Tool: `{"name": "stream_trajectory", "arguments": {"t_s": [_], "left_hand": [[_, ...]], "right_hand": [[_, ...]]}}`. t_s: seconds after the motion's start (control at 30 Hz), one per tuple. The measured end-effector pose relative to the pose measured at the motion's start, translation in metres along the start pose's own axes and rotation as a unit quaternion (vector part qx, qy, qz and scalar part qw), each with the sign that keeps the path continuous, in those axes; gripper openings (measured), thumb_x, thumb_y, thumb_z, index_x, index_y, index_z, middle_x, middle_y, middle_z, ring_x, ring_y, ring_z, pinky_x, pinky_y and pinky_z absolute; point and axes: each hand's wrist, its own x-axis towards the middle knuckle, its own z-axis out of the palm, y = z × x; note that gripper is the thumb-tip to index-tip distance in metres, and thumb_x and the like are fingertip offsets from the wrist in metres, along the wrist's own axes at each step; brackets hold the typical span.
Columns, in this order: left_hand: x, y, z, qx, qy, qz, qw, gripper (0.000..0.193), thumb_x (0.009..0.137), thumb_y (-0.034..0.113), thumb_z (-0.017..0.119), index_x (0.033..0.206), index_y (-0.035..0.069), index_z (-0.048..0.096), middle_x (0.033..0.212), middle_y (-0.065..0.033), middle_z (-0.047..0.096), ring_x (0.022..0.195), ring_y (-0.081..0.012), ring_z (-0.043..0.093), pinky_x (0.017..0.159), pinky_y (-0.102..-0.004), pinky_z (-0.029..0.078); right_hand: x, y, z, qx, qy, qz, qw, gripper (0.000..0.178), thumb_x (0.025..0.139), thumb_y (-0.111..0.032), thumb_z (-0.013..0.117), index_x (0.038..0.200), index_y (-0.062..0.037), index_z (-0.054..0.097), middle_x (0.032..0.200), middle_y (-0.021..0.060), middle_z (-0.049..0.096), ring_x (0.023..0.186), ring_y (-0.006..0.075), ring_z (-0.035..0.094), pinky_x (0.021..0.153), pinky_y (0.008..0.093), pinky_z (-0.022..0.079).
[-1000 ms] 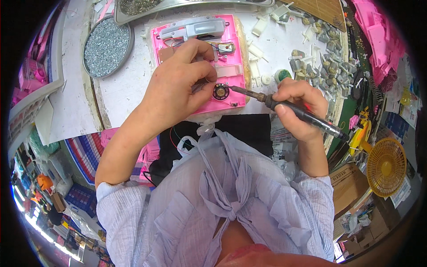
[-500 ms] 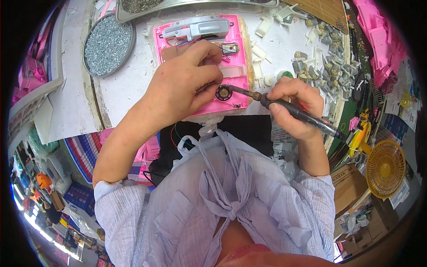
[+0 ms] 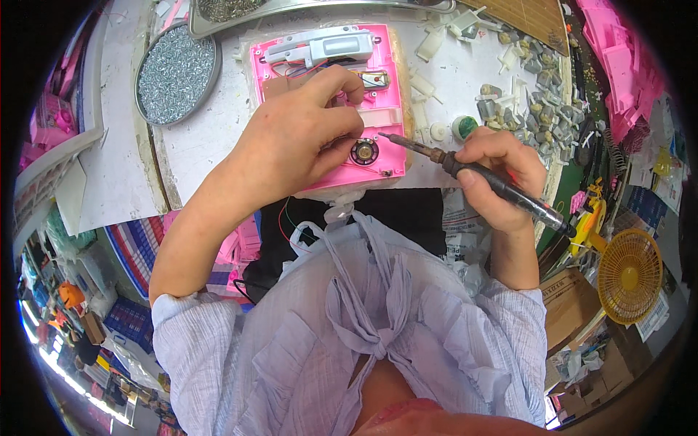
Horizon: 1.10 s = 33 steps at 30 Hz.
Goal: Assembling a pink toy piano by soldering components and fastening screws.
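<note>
In my right hand (image 3: 505, 163) is a soldering iron (image 3: 536, 209) with a dark handle, its tip pointing left just above a small round speaker (image 3: 364, 152). The speaker sits near the front of a pink plastic housing (image 3: 395, 157). My left hand (image 3: 302, 131) rests over the housing's left side, fingers bent and pinched beside the speaker; what they hold is hidden. Behind my fingers are thin wires, a small metal-cased part (image 3: 376, 80) and a grey-white plastic piece (image 3: 342, 46) along the far edge. Tip and speaker look slightly apart.
At the left stands a round tray (image 3: 178, 73) full of small silver screws. Several small motors with white plastic parts (image 3: 534, 94) lie on the right. A small green-topped container (image 3: 464, 127) is near my right hand. A metal tray (image 3: 313, 10) stands behind, a yellow fan (image 3: 630, 276) far right.
The soldering iron has drawn back up and to the right, away from the speaker, as my right hand shifted right. My left hand has stayed nearly in place.
</note>
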Motion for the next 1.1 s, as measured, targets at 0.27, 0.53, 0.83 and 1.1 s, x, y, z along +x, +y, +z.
{"name": "stream_trajectory", "arguments": {"t_s": [0.27,0.53,0.83,1.1], "left_hand": [[0.001,-0.001,-0.004,-0.013,-0.012,-0.001,1.0,0.017,0.076,0.002,0.078,0.091,0.005,0.069,0.112,-0.0081,0.061,0.093,-0.0256,0.066,0.079,-0.0361,0.055],[0.001,0.004,0.0,0.003,-0.007,-0.006,1.0,0.016,0.078,0.003,0.078,0.092,0.006,0.07,0.111,-0.0079,0.061,0.094,-0.0259,0.067,0.08,-0.0359,0.056],[0.0,0.003,0.001,0.012,0.002,0.007,1.0,0.017,0.076,0.004,0.078,0.091,0.006,0.071,0.111,-0.0081,0.062,0.094,-0.0259,0.068,0.079,-0.0359,0.056],[0.0,0.003,0.003,0.003,0.012,0.005,1.0,0.017,0.075,0.003,0.078,0.09,0.006,0.07,0.11,-0.0078,0.062,0.094,-0.026,0.067,0.078,-0.0361,0.056]], "right_hand": [[0.001,-0.001,-0.003,0.003,0.003,-0.018,1.0,0.019,0.079,-0.004,0.078,0.096,0.0011,0.07,0.08,0.0074,0.069,0.058,0.009,0.055,0.055,0.0239,0.042],[0.003,-0.002,0.002,-0.008,-0.011,-0.015,1.0,0.02,0.077,-0.005,0.078,0.096,-0.0007,0.071,0.077,0.0057,0.068,0.056,0.0092,0.056,0.053,0.024,0.04],[0.003,0.002,0.006,-0.029,-0.028,-0.01,0.999,0.02,0.077,-0.006,0.079,0.096,-0.003,0.072,0.07,0.0018,0.062,0.052,0.0075,0.049,0.05,0.0246,0.036],[0.005,-0.013,0.004,-0.05,-0.062,0.082,0.993,0.019,0.082,-0.003,0.074,0.098,0.0038,0.067,0.077,0.0067,0.065,0.062,0.0084,0.054,0.057,0.0239,0.039]]}}
